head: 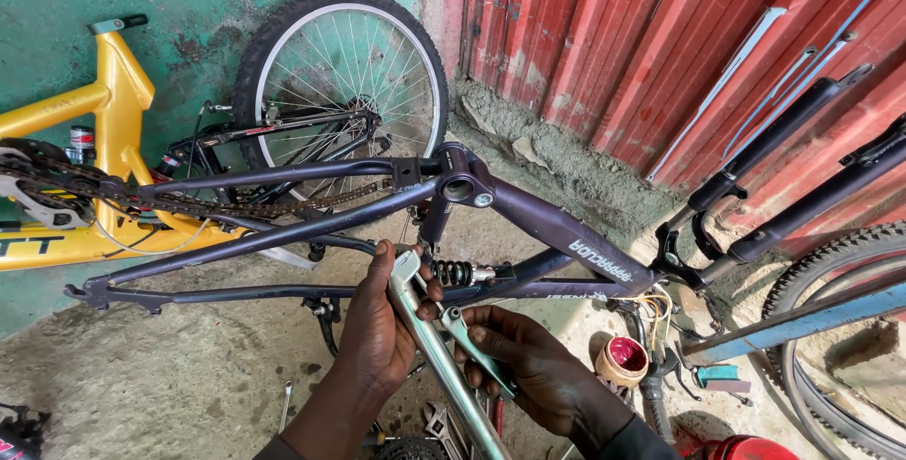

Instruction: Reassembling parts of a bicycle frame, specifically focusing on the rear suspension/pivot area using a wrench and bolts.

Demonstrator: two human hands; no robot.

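Nearest the camera, the left hand [377, 323] is wrapped around the upper end of a long silver tube [439, 356], seemingly a seat post or crank arm, that runs from the bottom of the view up toward the frame. The right hand [528, 370] is closed on a flat wrench [477, 347] whose head sits just beside that tube's upper end. Both hands grip firmly, with no fingers spread.

Just beyond them lies the dark purple bicycle frame [566, 234], turned over on the concrete floor [189, 375], its coil shock spring [458, 274] right above the knuckles. If the wrench slips off the fastener, the right hand would likely drive into the spring or the frame tube, since they are almost touching. The frame rests only on the floor and on what leans against it, so a hard pull could roll it.

To the right, a small open tin of red grease [623, 361] stands near the right wrist; an elbow swing could knock it over. Loose small tools on the floor near the arms could be kicked away.

Farther left, a rusty chain [236, 203] hangs slack across the yellow frame [104, 111]; it could snag. A spoked wheel [342, 83] leans on the green wall behind.
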